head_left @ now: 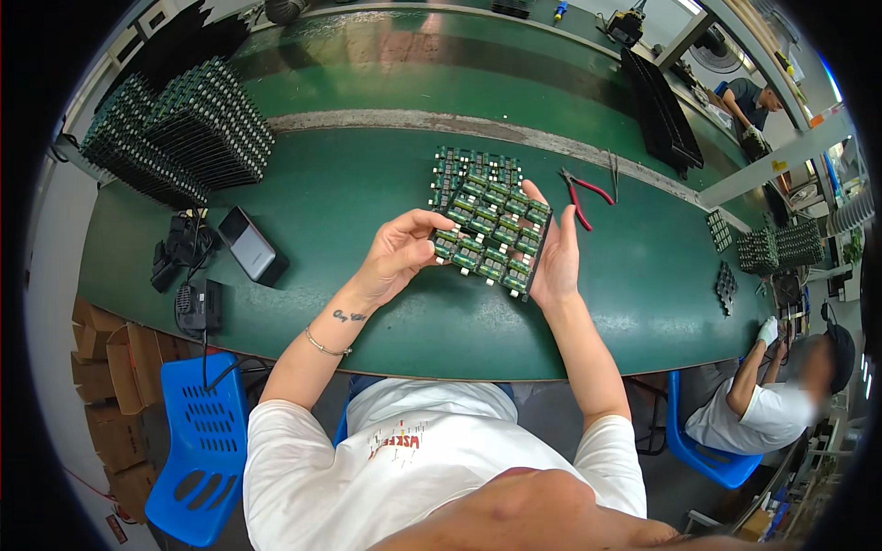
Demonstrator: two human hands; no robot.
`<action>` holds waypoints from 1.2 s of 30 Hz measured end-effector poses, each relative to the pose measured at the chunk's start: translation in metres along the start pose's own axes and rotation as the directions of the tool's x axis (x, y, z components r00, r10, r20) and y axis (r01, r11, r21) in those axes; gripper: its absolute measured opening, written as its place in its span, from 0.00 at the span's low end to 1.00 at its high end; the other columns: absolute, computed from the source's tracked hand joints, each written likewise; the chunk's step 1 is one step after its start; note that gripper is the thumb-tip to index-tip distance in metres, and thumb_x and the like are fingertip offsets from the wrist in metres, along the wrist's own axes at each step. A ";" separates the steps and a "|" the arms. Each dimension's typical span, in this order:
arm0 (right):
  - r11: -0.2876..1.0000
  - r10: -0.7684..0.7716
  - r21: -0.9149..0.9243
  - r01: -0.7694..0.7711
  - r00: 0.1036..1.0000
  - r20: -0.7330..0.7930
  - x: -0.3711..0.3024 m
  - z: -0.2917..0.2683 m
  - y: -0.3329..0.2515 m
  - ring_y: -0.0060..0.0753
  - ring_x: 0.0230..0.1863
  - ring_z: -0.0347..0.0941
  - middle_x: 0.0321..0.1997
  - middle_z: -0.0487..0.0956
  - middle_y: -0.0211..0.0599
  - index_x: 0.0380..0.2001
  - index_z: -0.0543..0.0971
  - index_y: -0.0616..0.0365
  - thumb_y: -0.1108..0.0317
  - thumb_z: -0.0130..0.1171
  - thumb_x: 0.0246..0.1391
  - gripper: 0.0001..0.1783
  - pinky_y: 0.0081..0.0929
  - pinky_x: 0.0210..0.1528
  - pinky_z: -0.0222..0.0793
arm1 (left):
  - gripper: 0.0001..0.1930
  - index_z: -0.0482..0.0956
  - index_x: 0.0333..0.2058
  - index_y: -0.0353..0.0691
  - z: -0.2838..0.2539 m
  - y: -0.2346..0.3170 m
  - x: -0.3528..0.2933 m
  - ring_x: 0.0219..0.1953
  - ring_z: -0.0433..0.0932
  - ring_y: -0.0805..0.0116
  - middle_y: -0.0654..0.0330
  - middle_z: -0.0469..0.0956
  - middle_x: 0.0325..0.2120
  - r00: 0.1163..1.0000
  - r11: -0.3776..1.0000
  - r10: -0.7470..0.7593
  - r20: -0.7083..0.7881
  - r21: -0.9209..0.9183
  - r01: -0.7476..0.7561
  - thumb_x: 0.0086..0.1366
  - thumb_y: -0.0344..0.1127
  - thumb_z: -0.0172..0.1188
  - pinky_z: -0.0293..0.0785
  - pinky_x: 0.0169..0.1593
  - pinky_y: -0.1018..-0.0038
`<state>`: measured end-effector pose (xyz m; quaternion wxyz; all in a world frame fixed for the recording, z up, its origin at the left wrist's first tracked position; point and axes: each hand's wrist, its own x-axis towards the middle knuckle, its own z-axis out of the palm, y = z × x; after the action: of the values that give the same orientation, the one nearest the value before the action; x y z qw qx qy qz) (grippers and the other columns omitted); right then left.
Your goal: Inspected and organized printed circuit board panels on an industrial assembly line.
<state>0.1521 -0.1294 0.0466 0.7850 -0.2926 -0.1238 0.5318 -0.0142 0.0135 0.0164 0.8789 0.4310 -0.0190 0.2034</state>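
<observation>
A green table [349,184] spans the view, with a pale strip [367,119] running across it. At the right, a co-worker [758,413] in a white shirt and dark cap sits by the table's end, a pale glove on one hand. A blue chair [197,436] stands at the lower left, near some cartons [129,404]. Tall stacks [216,119] of circuit boards stand at the table's left; smaller stacks [781,246] stand at the far right. A long black tray [661,115] lies toward the upper right.

The board [491,234], green and set with rows of parts, is in both hands above the middle of the table, tilted. The left hand [401,253] is mostly closed, thumb and forefinger pinching the board's left edge. The right hand [558,253] is about half open, holding the right edge, fingers partly hidden behind it and thumb standing upright. A second board [450,170] lies just beyond, partly covered by the held one.

To the left, a grey power bank [250,246] lies beside a bundle of black cables [188,243]. Beyond the right hand are red-handled pliers [589,197], jaws pointing away from the person, with thin tweezers [615,174] just beside them. A bracelet [329,349] circles the left wrist.
</observation>
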 end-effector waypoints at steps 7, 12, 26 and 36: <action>0.994 -0.037 -0.107 0.033 0.999 -0.032 0.005 -0.010 0.004 0.37 0.52 0.72 0.56 0.71 0.44 0.60 0.61 0.53 0.50 0.33 0.65 0.27 0.33 0.50 0.71 | 0.17 0.72 0.46 0.37 0.002 -0.001 0.002 0.41 0.74 0.72 0.58 0.74 0.42 1.000 1.000 0.006 -0.022 0.019 -0.005 0.58 0.30 0.58 0.73 0.47 0.76; 0.995 -0.018 -0.100 0.013 0.999 -0.050 0.005 -0.011 0.007 0.37 0.52 0.71 0.56 0.71 0.43 0.60 0.62 0.53 0.51 0.34 0.64 0.27 0.34 0.51 0.70 | 0.17 0.71 0.47 0.37 0.004 0.001 0.002 0.42 0.74 0.71 0.58 0.74 0.43 1.000 1.000 -0.007 -0.027 0.014 0.007 0.58 0.30 0.58 0.73 0.48 0.75; 0.997 0.031 -0.067 -0.034 0.998 -0.054 0.008 -0.015 0.009 0.41 0.58 0.66 0.60 0.67 0.44 0.60 0.61 0.54 0.52 0.34 0.64 0.27 0.38 0.58 0.65 | 0.18 0.70 0.48 0.37 0.003 0.000 0.002 0.44 0.74 0.72 0.58 0.74 0.43 1.000 1.000 -0.004 -0.021 0.018 0.004 0.59 0.32 0.58 0.73 0.48 0.76; 0.809 -0.403 -0.406 0.425 0.904 0.143 -0.009 -0.015 0.015 0.39 0.50 0.70 0.55 0.69 0.46 0.57 0.64 0.57 0.57 0.46 0.61 0.24 0.32 0.52 0.68 | 0.22 0.65 0.53 0.37 0.006 0.007 0.008 0.46 0.73 0.71 0.56 0.73 0.45 0.967 1.000 0.014 -0.253 -0.016 -0.019 0.61 0.33 0.57 0.71 0.51 0.75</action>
<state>0.1451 -0.1382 0.0272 0.7949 -0.4099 -0.3175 0.3151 -0.0091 0.0154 0.0276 0.8764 0.3931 0.0875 0.2639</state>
